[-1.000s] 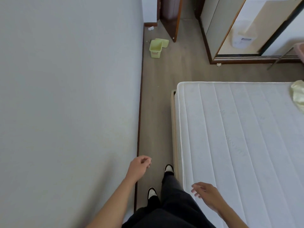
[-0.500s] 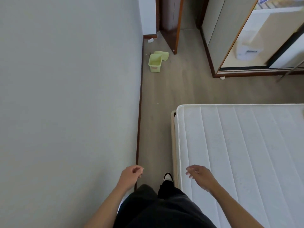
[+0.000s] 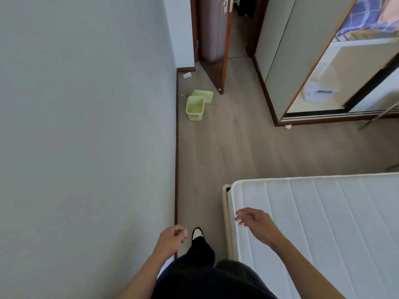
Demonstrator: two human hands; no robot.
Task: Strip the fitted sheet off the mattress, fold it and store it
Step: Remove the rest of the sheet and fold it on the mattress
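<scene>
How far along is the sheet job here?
Stripping looks done: the mattress lies bare, no sheet on the part in view. Nothing is in hand; the left hand and right hand hold nothing. The sheet is out of view, so folding and storing can't be judged.

Empty hands (image 3: 216, 231) beside bare mattress (image 3: 323, 223), green bin (image 3: 195, 108) ahead

Grey wall (image 3: 86, 126), wood-look floor (image 3: 237, 152), open brown door (image 3: 213, 39), wardrobe (image 3: 287, 50).
</scene>
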